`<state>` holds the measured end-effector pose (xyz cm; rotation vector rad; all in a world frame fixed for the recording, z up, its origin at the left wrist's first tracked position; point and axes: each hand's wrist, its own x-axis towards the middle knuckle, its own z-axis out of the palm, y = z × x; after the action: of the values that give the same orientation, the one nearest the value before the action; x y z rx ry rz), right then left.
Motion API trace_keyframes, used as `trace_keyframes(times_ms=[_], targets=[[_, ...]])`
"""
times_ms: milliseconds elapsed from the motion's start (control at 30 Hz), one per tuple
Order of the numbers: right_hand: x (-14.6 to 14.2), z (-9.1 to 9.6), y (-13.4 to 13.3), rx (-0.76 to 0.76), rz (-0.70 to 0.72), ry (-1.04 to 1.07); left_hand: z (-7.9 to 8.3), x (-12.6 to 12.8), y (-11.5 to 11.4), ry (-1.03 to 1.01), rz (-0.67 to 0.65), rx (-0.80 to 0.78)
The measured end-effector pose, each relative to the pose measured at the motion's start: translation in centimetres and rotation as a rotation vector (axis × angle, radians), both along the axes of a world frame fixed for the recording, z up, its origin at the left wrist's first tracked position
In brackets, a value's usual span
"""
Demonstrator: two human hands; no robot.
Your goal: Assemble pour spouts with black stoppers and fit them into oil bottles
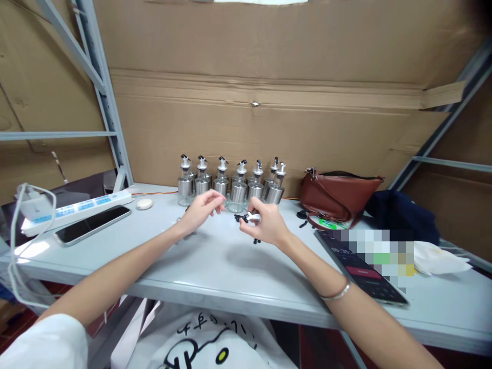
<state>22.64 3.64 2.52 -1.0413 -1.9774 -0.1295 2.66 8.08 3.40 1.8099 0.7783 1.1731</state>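
My right hand [269, 221] pinches a small pour spout [252, 217], silver with a black end, between thumb and fingers above the table. To its left, my left hand [203, 209] hovers with loosely bent fingers, and nothing shows in them. Behind both hands stand several oil bottles [238, 193], glass with steel sleeves and silver-and-black spouts. A small black piece [257, 241] lies below my right hand. Partly hidden by my left wrist, a small shiny piece [189, 236] rests on the table; its kind is unclear.
On the left of the white table [200, 271] are a power strip [82, 207], a phone [94, 224] and a round white case [145, 204]. A brown handbag [338, 195], small black parts [302, 215], a tablet [357, 271] and white tissue [440, 258] lie right. Cardboard [269, 128] walls the back.
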Motion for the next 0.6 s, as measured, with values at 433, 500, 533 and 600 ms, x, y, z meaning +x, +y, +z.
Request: trace_keyframes(times_ms=[433,500,533,600], targets=[[0.5,0.1,0.7,0.092,-0.086,0.061,5.1,-8.5,15.5,-0.153,0.414,-0.282],[0.6,0.1,0.6,0.078,-0.086,0.071,4.6,-8.0,16.2,-0.108,0.283,-0.402],[0.7,0.2,0.6,0.072,-0.079,0.081,4.3,-7.8,16.5,-0.093,0.229,-0.459],[0.8,0.2,0.5,0.075,-0.049,0.117,4.0,-7.4,16.8,-0.079,0.198,-0.522]])
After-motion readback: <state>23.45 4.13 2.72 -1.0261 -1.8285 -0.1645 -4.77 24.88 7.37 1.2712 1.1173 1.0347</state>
